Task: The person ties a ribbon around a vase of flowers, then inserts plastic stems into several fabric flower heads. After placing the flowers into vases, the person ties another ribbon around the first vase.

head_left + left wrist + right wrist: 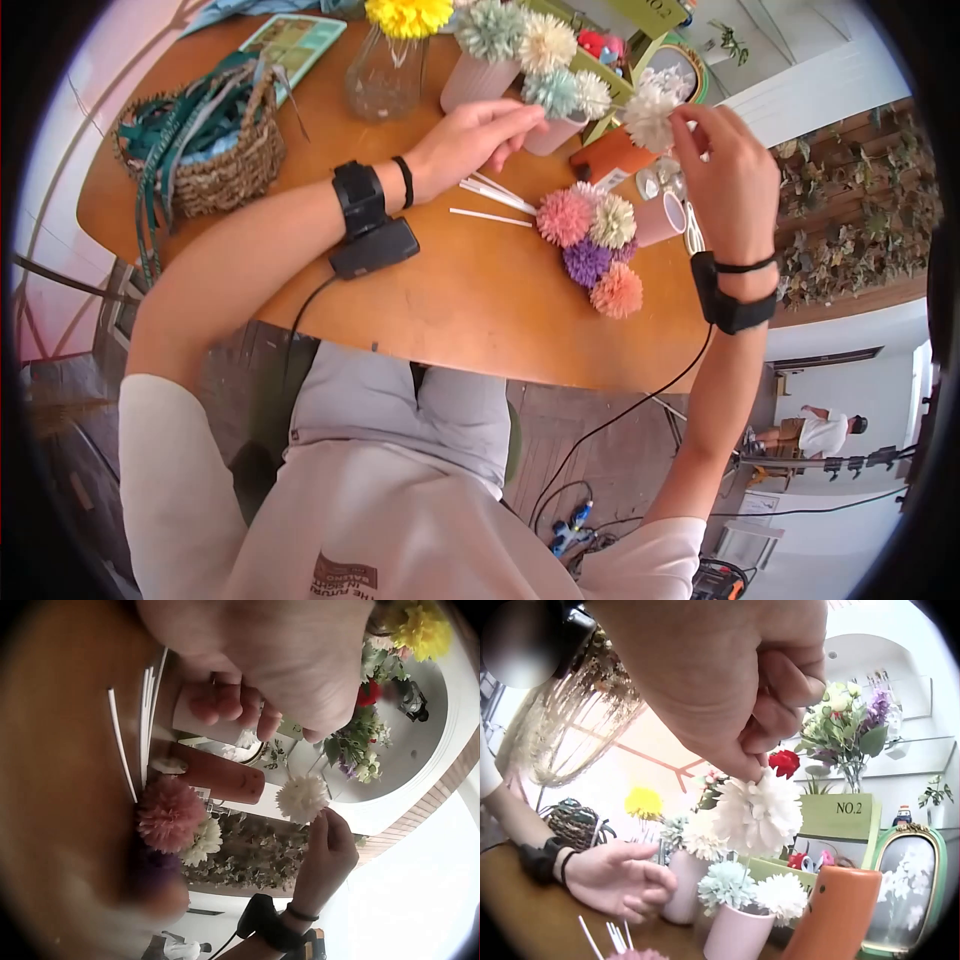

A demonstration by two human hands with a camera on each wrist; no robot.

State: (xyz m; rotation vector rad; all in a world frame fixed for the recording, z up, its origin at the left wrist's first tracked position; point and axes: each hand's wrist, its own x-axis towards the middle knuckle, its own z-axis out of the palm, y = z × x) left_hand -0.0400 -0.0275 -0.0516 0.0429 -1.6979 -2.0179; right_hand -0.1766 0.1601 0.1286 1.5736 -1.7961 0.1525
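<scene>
My right hand (pixel 735 175) is raised over the table's right side. Its thumb and fingertips pinch a white artificial flower (pixel 757 817) from behind, the petals hanging below the fingers in the right wrist view. My left hand (pixel 475 145) hovers palm inward with relaxed fingers, holding nothing, beside a small pink pot (pixel 739 930). That pot holds a pale teal flower (pixel 726 885) and a white one (pixel 781 895). Between my hands lie pink (pixel 565 218), cream (pixel 612 220), purple (pixel 586 262) and peach (pixel 616 290) pompom flowers, with several white sticks (pixel 490 217) next to them.
An orange vase (pixel 836 915) and a tipped pink cup (pixel 660 220) are near my right hand. Behind stand a taller pot (pixel 478 85) of flowers, a glass vase (pixel 385 80), a green box (pixel 840 817) and a framed mirror (pixel 904 889). A ribbon-filled basket (pixel 235 170) sits left.
</scene>
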